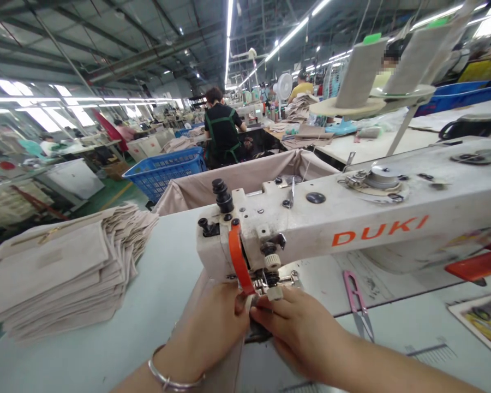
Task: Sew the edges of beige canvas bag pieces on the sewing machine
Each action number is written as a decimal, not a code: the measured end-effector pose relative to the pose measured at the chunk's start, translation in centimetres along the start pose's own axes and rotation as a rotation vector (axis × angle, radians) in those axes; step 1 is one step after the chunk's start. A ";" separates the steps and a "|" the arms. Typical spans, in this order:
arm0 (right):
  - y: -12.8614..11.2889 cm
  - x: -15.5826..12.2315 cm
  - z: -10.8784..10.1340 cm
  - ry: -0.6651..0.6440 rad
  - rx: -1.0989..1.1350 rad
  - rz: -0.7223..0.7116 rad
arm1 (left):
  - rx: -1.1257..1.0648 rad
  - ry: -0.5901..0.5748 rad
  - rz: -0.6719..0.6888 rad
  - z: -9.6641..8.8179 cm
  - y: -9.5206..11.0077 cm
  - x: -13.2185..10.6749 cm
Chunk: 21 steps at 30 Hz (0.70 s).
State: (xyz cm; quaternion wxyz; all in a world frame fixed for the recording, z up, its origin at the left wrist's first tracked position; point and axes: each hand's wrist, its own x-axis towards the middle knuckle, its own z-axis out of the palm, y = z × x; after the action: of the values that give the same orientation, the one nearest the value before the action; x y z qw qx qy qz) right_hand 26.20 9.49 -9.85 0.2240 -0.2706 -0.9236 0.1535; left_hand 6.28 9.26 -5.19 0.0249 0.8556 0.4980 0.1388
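left hand (213,333) and right hand (298,327): 2, both pinching fabric piece (225,371) | sewing machine (352,224): 1 | fabric stack (61,267): 1 | thread snips (358,305): 1

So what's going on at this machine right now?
A person sits at a white sewing machine in a busy workshop. Both the left hand and the right hand are pressed together right under the needle area, fingers on a beige fabric piece lying there. A stack of similar beige pieces lies to the left on the table, and pink thread snips lie to the right. Other workers sit further back.
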 end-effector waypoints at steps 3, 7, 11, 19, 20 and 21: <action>-0.3 0.2 -0.3 -0.066 0.000 -0.050 | -0.045 -0.041 -0.050 -0.2 0.0 -0.4; -0.4 0.1 -0.4 -0.098 -0.005 -0.025 | -0.059 -0.061 -0.075 0.5 -0.3 -1.7; -0.4 -0.1 -0.4 -0.088 0.022 -0.038 | -0.087 -0.054 -0.048 0.9 -0.4 -2.4; -0.4 -0.1 -0.6 -0.068 0.038 -0.014 | -0.345 -0.254 -0.147 -0.9 -1.6 -2.0; -0.4 -0.1 -0.6 -0.077 0.032 -0.018 | -0.345 -0.266 -0.149 -1.1 -1.7 -2.0; -0.4 -0.1 -0.5 -0.088 0.024 -0.021 | -0.337 -0.275 -0.156 -1.2 -1.6 -2.1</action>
State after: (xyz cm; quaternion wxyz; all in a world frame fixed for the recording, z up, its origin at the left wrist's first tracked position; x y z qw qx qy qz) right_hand 26.35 9.19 -9.23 0.1879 -0.2510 -0.9335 0.1741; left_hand 3.62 8.20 -4.80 0.2458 0.8091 0.5245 0.0998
